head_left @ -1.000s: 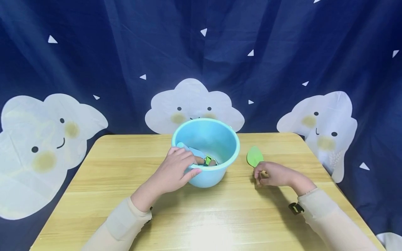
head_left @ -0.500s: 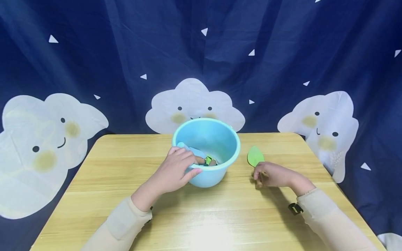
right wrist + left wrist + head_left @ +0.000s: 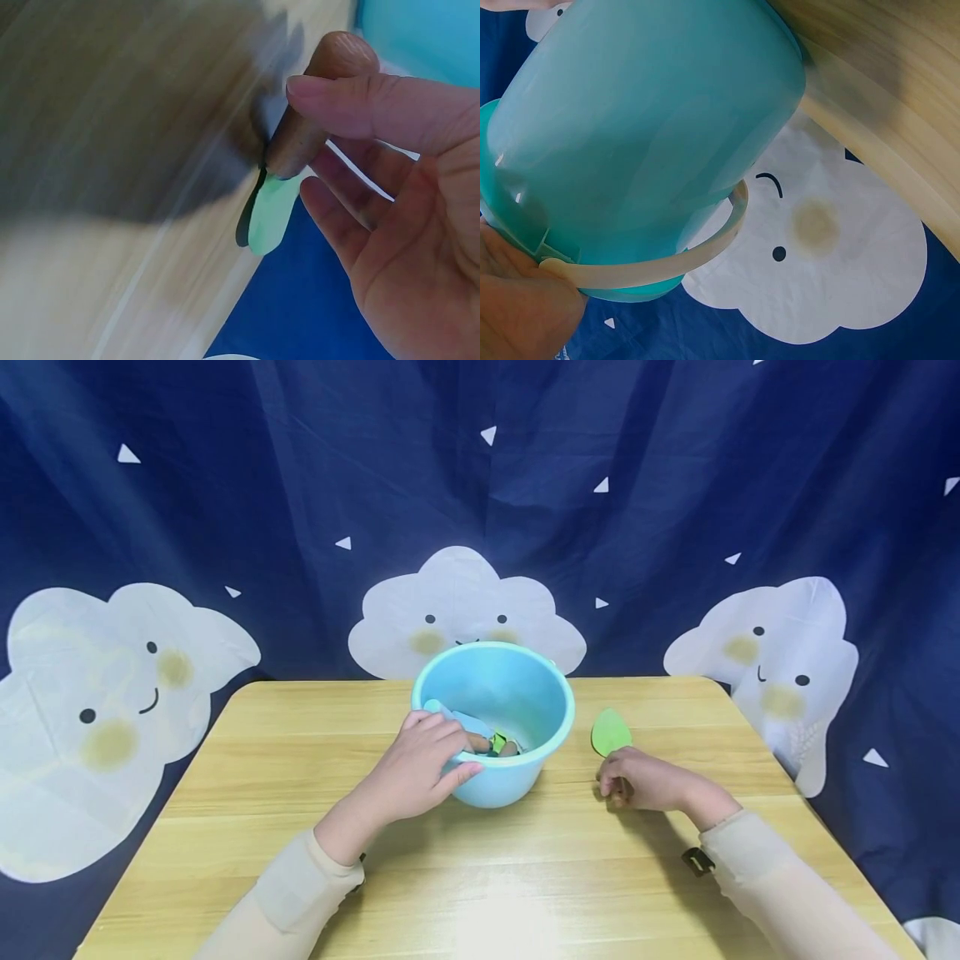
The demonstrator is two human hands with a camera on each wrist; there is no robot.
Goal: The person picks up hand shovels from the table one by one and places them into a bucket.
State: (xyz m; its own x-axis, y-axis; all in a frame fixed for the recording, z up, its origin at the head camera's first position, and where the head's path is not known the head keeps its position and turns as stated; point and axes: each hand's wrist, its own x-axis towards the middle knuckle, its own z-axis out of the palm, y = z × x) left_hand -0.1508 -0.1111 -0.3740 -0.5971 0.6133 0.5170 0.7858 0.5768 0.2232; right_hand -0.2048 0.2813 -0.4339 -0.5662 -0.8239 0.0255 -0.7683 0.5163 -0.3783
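Observation:
My left hand grips the near left rim of a light blue bucket, fingers over the edge inside and thumb along the outside. In the left wrist view that hand shows at the rim beside the bucket's pale carry handle. To the right of the bucket, my right hand pinches a small toy spade by its brown handle, thumb on one side. The spade's green blade points away, low over the tabletop. In the right wrist view the blade appears foreshortened past the handle.
Inside the bucket lie a light blue tool, brown handle ends and a bright green piece, partly hidden by the rim. The wooden table ends at a dark blue curtain with clouds.
My right hand has shifted slightly left and over the spade's neck, covering a bit more of the blade's base. The left hand and bucket stay in place.

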